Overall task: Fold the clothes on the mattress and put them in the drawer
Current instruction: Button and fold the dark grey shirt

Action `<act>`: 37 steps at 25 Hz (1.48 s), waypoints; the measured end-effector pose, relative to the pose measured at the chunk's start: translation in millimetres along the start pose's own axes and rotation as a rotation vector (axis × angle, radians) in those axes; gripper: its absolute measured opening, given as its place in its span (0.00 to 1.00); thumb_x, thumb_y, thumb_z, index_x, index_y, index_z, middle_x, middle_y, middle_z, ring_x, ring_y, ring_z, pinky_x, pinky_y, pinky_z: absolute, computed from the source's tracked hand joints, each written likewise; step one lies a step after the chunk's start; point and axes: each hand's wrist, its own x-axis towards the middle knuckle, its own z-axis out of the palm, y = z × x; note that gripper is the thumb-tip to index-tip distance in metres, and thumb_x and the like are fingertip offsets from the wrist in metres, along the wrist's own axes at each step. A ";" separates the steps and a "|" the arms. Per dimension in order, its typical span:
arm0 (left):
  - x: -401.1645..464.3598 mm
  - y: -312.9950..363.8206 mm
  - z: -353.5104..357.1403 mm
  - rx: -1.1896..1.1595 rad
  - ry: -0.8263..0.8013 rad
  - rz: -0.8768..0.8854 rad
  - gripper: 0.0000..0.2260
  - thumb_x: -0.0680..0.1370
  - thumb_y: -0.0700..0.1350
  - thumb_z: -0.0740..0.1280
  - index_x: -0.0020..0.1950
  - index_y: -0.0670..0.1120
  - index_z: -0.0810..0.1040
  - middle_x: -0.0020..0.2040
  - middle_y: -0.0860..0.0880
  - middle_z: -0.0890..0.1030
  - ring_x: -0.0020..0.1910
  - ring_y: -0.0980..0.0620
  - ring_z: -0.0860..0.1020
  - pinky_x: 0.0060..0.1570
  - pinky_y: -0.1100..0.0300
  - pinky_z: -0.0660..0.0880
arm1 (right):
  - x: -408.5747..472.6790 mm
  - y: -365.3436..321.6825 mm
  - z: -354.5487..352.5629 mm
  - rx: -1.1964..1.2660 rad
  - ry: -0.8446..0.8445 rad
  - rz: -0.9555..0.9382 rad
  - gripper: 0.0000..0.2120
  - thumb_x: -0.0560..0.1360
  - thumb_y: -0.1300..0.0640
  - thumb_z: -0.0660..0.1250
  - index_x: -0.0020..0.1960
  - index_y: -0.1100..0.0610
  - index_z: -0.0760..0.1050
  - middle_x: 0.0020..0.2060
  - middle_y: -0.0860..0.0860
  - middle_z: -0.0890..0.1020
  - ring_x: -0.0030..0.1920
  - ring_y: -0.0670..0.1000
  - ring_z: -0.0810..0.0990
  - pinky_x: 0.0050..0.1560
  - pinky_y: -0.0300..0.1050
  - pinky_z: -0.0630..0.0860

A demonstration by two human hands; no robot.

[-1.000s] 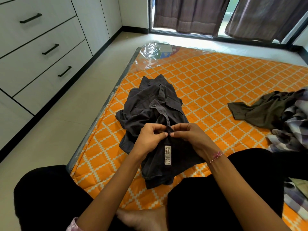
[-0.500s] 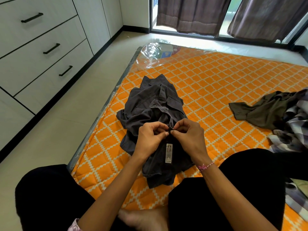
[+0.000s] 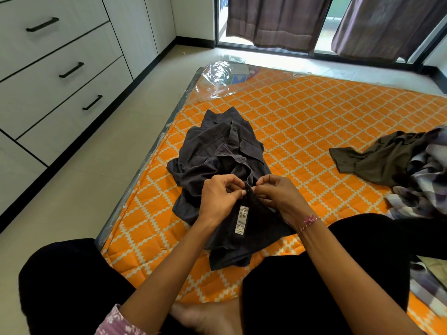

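Charcoal cotton button-up shirt [image 3: 217, 160], rumpled on the orange quilted mattress [image 3: 314, 122], is pinched at its placket by left hand [image 3: 219, 199] and right hand [image 3: 278, 197], and the button could be lost if bunched cloth slips.

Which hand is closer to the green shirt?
Right. The right hand pinches the dark shirt on the side facing the green shirt; the left hand is farther away, beyond it.

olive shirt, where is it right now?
In the head view, the olive shirt lies crumpled on the right side of the orange mattress, touching the plaid clothes at the right edge, apart from the dark grey shirt being handled.
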 end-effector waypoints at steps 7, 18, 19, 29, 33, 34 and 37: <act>-0.1 -9.3 13.5 0.005 0.049 -0.042 0.05 0.71 0.34 0.72 0.44 0.42 0.83 0.38 0.48 0.83 0.37 0.59 0.81 0.41 0.68 0.78 | 1.1 14.0 12.1 -0.461 0.184 -0.304 0.15 0.66 0.69 0.71 0.37 0.53 0.70 0.32 0.50 0.80 0.33 0.44 0.79 0.34 0.36 0.74; 4.5 -7.2 20.2 -0.460 0.075 -0.466 0.06 0.71 0.34 0.72 0.39 0.42 0.78 0.39 0.42 0.82 0.46 0.43 0.82 0.51 0.50 0.80 | -4.1 36.1 43.3 -0.810 0.506 -0.564 0.10 0.70 0.64 0.67 0.41 0.55 0.66 0.33 0.51 0.75 0.33 0.52 0.73 0.27 0.43 0.63; 4.9 -6.8 20.6 -0.468 0.082 -0.475 0.06 0.72 0.33 0.71 0.39 0.43 0.77 0.38 0.43 0.81 0.45 0.43 0.82 0.50 0.51 0.80 | -3.6 38.0 43.5 -0.826 0.510 -0.578 0.10 0.70 0.63 0.67 0.41 0.55 0.66 0.33 0.51 0.76 0.33 0.51 0.74 0.28 0.44 0.65; 6.5 -14.5 23.3 -0.384 0.168 -0.282 0.06 0.73 0.34 0.71 0.40 0.43 0.77 0.31 0.49 0.79 0.34 0.53 0.78 0.43 0.57 0.78 | 6.5 28.2 31.9 -0.624 0.424 -0.506 0.06 0.69 0.62 0.70 0.37 0.55 0.74 0.32 0.48 0.80 0.33 0.47 0.78 0.31 0.39 0.71; 13.3 -12.3 19.3 -0.100 0.159 -0.093 0.04 0.71 0.38 0.73 0.41 0.45 0.80 0.35 0.50 0.81 0.37 0.55 0.81 0.43 0.60 0.79 | 8.4 23.1 32.7 -1.065 0.404 -0.590 0.09 0.75 0.56 0.64 0.41 0.60 0.76 0.37 0.55 0.81 0.37 0.56 0.77 0.32 0.45 0.66; 14.9 -12.5 18.4 -0.112 0.152 -0.113 0.04 0.71 0.38 0.74 0.41 0.44 0.80 0.36 0.49 0.82 0.38 0.54 0.81 0.44 0.60 0.79 | 9.8 22.0 31.9 -1.095 0.395 -0.606 0.09 0.75 0.56 0.64 0.41 0.61 0.76 0.37 0.56 0.80 0.38 0.56 0.77 0.33 0.46 0.67; 16.1 -18.0 18.0 -0.155 0.122 -0.232 0.04 0.71 0.40 0.74 0.42 0.44 0.80 0.38 0.46 0.83 0.41 0.50 0.82 0.48 0.55 0.79 | 11.8 28.0 32.9 -1.110 0.403 -0.664 0.09 0.73 0.58 0.68 0.36 0.60 0.73 0.32 0.56 0.79 0.32 0.57 0.77 0.27 0.42 0.61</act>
